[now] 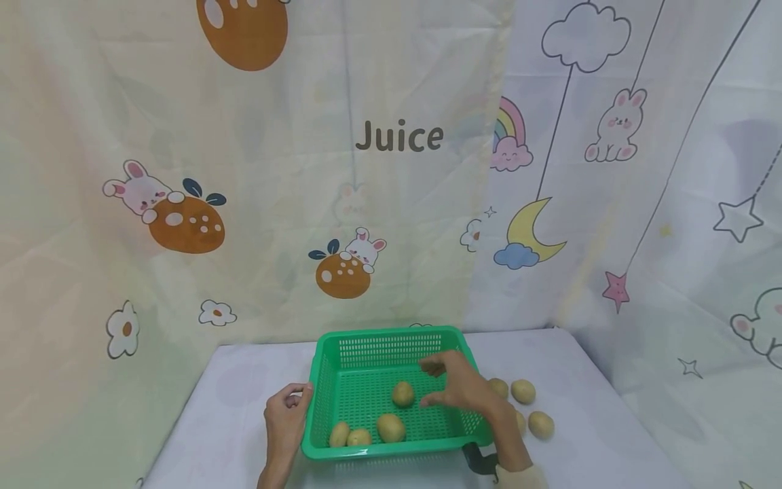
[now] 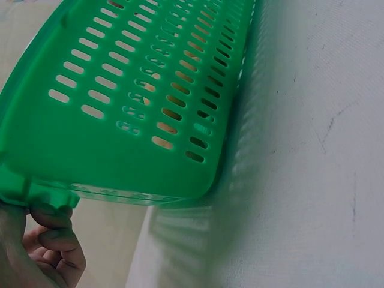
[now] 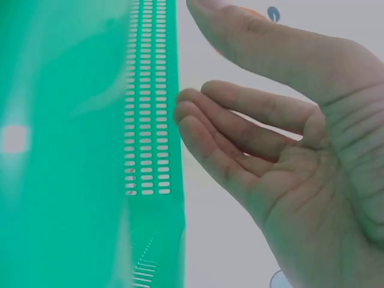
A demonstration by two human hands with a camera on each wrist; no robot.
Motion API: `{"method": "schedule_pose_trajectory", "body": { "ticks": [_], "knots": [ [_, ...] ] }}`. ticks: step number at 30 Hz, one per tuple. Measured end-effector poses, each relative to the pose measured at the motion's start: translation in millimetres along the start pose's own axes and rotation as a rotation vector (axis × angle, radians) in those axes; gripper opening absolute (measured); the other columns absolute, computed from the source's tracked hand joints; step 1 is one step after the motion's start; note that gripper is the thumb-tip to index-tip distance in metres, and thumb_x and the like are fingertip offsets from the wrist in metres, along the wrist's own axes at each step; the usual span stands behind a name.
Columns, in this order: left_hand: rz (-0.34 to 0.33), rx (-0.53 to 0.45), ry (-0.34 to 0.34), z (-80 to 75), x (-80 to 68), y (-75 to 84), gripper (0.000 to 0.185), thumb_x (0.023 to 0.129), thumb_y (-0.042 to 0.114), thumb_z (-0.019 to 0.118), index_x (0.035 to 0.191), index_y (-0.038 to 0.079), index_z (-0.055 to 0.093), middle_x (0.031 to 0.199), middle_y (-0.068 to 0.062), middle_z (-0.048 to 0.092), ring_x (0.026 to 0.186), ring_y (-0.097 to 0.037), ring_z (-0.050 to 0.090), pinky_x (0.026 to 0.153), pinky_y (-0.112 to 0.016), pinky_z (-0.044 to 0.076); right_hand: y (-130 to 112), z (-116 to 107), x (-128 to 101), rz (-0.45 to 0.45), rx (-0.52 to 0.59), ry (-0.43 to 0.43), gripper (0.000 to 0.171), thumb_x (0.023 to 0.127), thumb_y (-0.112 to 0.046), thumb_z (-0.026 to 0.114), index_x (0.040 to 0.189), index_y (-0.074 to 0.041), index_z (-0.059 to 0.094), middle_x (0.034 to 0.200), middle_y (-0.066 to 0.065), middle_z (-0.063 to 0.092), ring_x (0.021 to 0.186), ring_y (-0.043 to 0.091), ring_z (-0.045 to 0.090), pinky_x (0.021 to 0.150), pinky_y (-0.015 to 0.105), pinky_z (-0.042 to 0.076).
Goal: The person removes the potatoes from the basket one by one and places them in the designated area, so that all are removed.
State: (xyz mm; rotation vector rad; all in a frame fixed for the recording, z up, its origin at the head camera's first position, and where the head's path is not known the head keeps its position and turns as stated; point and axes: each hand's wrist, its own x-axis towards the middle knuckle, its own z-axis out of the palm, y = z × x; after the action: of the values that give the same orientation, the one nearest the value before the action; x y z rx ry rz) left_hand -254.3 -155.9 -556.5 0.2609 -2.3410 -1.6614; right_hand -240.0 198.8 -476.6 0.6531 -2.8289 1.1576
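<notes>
A green slotted plastic basket (image 1: pixel 391 332) stands on the table. My left hand (image 1: pixel 285 422) grips its left rim; in the left wrist view, curled fingers (image 2: pixel 63 240) hold the rim's corner from the outside. Over the right part of the basket, my right hand (image 1: pixel 466 388) is held with thumb and fingers apart and nothing between them. The potato (image 1: pixel 403 394) nearest to it lies on the basket floor, left of the fingertips. Another potato (image 1: pixel 391 428) and two more sit along the basket's near side. The right wrist view shows the empty palm (image 3: pixel 300 192).
Several loose potatoes (image 1: pixel 541 425) lie on the white-covered table (image 1: pixel 586 407) to the basket's right, some partly hidden by my right forearm. Printed curtains (image 1: pixel 403 204) hang behind the table and at its sides. A black strap (image 1: pixel 479 460) is at my right wrist.
</notes>
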Motion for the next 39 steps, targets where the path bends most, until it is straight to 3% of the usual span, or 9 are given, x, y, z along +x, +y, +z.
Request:
{"method": "schedule_pose_trajectory", "body": {
  "ticks": [4,12,20,31,39],
  "knots": [
    [-0.002,0.001,0.006,0.8,-0.2,-0.5,0.029,0.107,0.021,0.07,0.112,-0.006,0.078,0.062,-0.004,0.071,0.05,-0.014,0.062,0.048,-0.023,0.05,0,-4,0,-0.01,0.008,-0.014,0.072,0.077,-0.022,0.102,0.136,0.003,0.071,0.131,0.017,0.077,0.117,0.039,0.074,0.097,0.04,0.063],
    [0.012,-0.02,-0.007,-0.7,-1.0,-2.2,0.029,0.107,0.02,0.07,0.113,-0.007,0.078,0.063,-0.006,0.073,0.049,-0.014,0.063,0.048,-0.023,0.051,-4,-12,6,0.006,0.015,-0.041,0.074,0.077,-0.029,0.101,0.138,0.0,0.071,0.134,0.016,0.077,0.119,0.035,0.074,0.1,0.045,0.062],
    [0.015,-0.028,-0.01,-1.6,-4.3,1.4,0.029,0.107,0.019,0.069,0.112,-0.008,0.077,0.061,-0.005,0.07,0.049,-0.013,0.061,0.049,-0.023,0.051,-7,-16,14,-0.027,-0.051,-0.052,0.071,0.078,-0.024,0.101,0.137,0.002,0.071,0.134,0.017,0.077,0.118,0.034,0.075,0.099,0.044,0.063],
    [0.024,-0.009,-0.002,-0.6,-2.9,2.9,0.027,0.108,0.018,0.069,0.112,-0.007,0.078,0.061,-0.003,0.067,0.051,-0.012,0.056,0.05,-0.023,0.048,-2,-20,42,-0.038,-0.076,-0.124,0.074,0.077,-0.017,0.102,0.137,0.009,0.068,0.134,0.025,0.075,0.118,0.039,0.076,0.102,0.05,0.062],
    [0.029,-0.013,-0.007,-0.8,-3.3,1.3,0.028,0.108,0.019,0.069,0.114,-0.007,0.077,0.063,-0.005,0.071,0.052,-0.013,0.06,0.05,-0.023,0.05,9,-11,60,-0.068,-0.094,-0.164,0.067,0.076,-0.015,0.102,0.129,0.012,0.072,0.124,0.027,0.078,0.108,0.039,0.078,0.094,0.046,0.065]
  ]
}}
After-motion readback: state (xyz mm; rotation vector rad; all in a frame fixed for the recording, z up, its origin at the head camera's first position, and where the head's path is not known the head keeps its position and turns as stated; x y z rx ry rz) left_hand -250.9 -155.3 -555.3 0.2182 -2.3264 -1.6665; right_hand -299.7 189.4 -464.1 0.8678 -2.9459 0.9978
